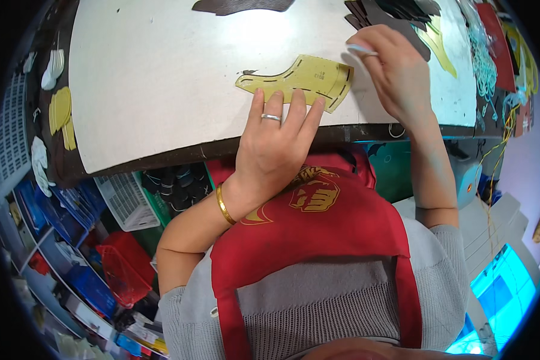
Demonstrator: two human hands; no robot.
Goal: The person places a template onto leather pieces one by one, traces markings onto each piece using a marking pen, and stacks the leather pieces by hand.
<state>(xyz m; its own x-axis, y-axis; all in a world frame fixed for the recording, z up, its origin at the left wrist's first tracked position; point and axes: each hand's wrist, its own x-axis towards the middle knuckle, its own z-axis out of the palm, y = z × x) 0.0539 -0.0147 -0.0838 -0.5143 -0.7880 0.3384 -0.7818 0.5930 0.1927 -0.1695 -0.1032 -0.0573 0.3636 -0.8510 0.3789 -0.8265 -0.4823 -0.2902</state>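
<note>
A yellow pattern template point(320, 73) with dashed slots and a curved upper edge lies flat on the white tabletop. My left hand point(274, 132) rests on its lower edge, fingers stretched and spread, pressing it from above. A small dark bit point(249, 72) shows at the template's left tip; what it belongs to is hidden. Just right of the template, my right hand point(400, 75) is raised with its fingers closed on a slim pale pen-like tool point(361, 49). The tool's tip stands apart from the template, and its exact kind is unclear.
Dark brown cut pieces point(396, 18) are piled at the far right beside another yellow template point(439, 48). One more dark piece point(243, 6) lies at the far edge. Teal cord point(489, 72) hangs right; yellow pieces point(61, 114) sit left. The white table's point(144, 108) near edge meets my red apron.
</note>
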